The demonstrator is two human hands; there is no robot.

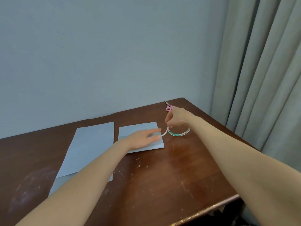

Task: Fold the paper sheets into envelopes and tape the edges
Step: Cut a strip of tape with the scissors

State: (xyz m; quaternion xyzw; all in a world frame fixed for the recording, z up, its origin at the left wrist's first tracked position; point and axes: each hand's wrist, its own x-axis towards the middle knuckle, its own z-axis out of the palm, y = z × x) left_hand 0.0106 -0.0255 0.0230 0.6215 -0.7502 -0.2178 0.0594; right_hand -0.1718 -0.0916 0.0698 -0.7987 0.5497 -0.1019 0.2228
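A folded pale blue sheet lies on the brown table. My left hand rests flat on it, fingertips pinching the free end of a white tape strip at the sheet's right edge. My right hand grips the thin tape roll with a green inner ring, just right of the sheet, and holds it upright. The strip curves between the two hands. Flat pale blue sheets lie stacked to the left, partly hidden by my left forearm.
Pink-handled scissors lie at the table's far right corner, behind my right hand. A grey wall stands behind the table and grey curtains hang at the right. The table's front edge runs at lower right.
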